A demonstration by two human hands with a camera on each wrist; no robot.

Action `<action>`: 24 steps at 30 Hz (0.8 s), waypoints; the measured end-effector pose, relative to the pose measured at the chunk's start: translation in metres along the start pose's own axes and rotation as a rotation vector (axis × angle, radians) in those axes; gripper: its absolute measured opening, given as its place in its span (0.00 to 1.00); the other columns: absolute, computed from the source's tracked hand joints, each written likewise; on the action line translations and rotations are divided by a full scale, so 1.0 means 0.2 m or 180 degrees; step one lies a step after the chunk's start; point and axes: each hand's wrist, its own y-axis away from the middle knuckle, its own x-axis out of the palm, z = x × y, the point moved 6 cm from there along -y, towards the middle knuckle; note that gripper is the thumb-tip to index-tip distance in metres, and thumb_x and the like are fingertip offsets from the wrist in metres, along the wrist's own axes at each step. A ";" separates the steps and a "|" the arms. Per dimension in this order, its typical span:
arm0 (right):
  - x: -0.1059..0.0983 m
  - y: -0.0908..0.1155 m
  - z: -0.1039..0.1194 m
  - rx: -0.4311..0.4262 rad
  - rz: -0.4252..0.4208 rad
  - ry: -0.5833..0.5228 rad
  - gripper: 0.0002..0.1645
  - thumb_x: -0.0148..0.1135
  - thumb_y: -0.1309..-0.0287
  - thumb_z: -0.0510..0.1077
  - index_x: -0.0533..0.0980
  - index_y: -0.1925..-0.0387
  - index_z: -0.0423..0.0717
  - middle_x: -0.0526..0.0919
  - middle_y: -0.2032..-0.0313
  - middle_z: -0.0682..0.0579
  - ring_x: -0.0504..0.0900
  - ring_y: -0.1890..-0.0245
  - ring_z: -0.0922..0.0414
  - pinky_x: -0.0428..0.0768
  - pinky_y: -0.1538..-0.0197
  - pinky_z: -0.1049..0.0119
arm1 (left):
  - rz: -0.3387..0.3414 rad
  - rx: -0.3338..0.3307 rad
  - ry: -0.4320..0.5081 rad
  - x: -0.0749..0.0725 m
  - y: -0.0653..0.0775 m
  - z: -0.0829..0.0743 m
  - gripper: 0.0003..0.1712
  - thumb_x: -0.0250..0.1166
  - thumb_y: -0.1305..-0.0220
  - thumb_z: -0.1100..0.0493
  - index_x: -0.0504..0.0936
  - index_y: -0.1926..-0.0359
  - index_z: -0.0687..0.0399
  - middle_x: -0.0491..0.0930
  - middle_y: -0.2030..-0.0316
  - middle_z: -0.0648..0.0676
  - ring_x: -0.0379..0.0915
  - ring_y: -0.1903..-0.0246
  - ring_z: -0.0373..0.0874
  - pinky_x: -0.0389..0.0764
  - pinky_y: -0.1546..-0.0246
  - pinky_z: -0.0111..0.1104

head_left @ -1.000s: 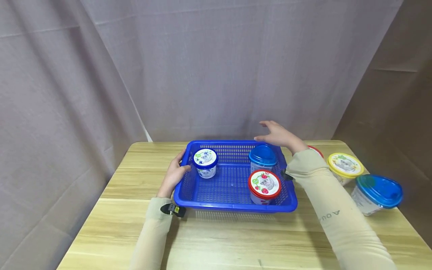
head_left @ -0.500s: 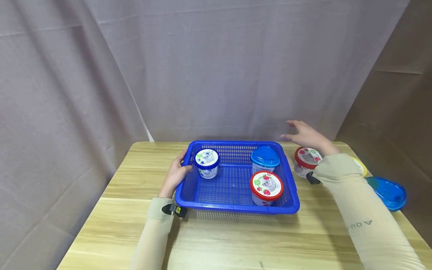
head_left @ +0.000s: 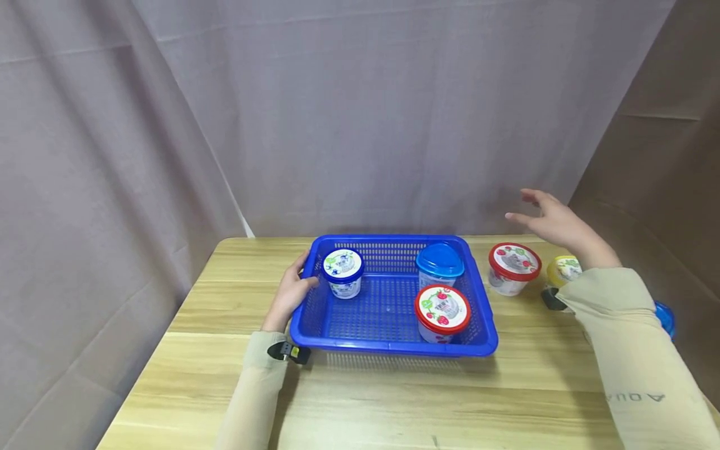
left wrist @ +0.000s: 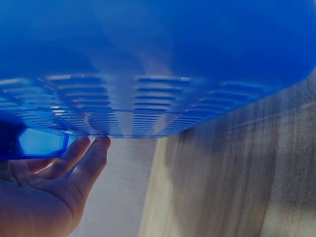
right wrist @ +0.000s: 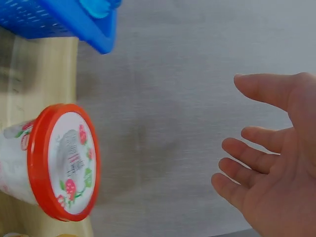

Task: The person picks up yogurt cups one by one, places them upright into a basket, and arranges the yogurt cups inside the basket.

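"Basket [head_left: 388,345] first: where is it sitting?"

"It is resting midway along the tabletop [head_left: 185,369], and the left hand [head_left: 291,290] is gripping its left edge, thumb over the top, fingers against the outside. Probably that grip is steadying it."

"And the right hand [head_left: 562,226]?"

"That one is holding nothing. It is hovering above and beyond the outer red tub [head_left: 514,269], touching nothing, thumb and fingers spread, so the two hands are working well apart."

"What is standing inside?"

"A blue tub [head_left: 344,274] is occupying the left end; a cup [head_left: 440,262] and an inner red tub [head_left: 442,312] are crowding the right, the cup behind. They are standing upright, presumably because flat bottoms are giving them a steady seat."

"And outside?"

"A yellow tub [head_left: 562,270] is standing near the outer red tub, and a second cup [head_left: 665,317] is mostly hiding behind the right sleeve [head_left: 635,350]."

"The room?"

"Pale wood grain is running across the tabletop; a grey curtain [head_left: 365,112] is hanging behind, and brown cloth [head_left: 669,156] is closing the right side."
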 end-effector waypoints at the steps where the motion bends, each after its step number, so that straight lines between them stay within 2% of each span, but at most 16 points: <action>1: -0.01 0.01 0.01 -0.0007 -0.0022 0.0001 0.58 0.54 0.31 0.65 0.40 0.22 0.32 0.49 0.27 0.24 0.50 0.29 0.26 0.55 0.35 0.28 | -0.0013 -0.0003 0.0008 0.00 0.00 0.00 0.51 0.60 0.51 0.72 0.57 0.23 0.62 0.65 0.30 0.66 0.71 0.42 0.57 0.73 0.42 0.46; 7: -0.05 0.09 0.01 -0.0063 -0.0199 0.0032 0.57 0.54 0.32 0.65 0.40 0.22 0.34 0.48 0.26 0.26 0.51 0.30 0.26 0.55 0.36 0.27 | -0.0011 0.0058 0.0004 -0.02 0.01 -0.02 0.51 0.60 0.51 0.73 0.56 0.23 0.64 0.62 0.28 0.66 0.69 0.40 0.58 0.72 0.41 0.46; 13: -0.05 0.17 -0.04 -0.0050 -0.0304 0.0019 0.59 0.54 0.32 0.65 0.39 0.22 0.33 0.46 0.26 0.25 0.51 0.31 0.24 0.55 0.38 0.25 | -0.0003 0.0052 0.0000 -0.03 0.01 -0.01 0.50 0.59 0.50 0.73 0.55 0.23 0.64 0.61 0.28 0.66 0.69 0.39 0.59 0.72 0.40 0.47; 24: -0.09 0.35 -0.22 0.0116 -0.0636 -0.0087 0.59 0.56 0.33 0.63 0.37 0.22 0.33 0.43 0.26 0.25 0.45 0.30 0.23 0.49 0.38 0.23 | -0.0023 0.0037 0.0008 -0.02 0.01 -0.01 0.50 0.60 0.51 0.72 0.57 0.23 0.60 0.62 0.28 0.65 0.70 0.42 0.57 0.73 0.43 0.44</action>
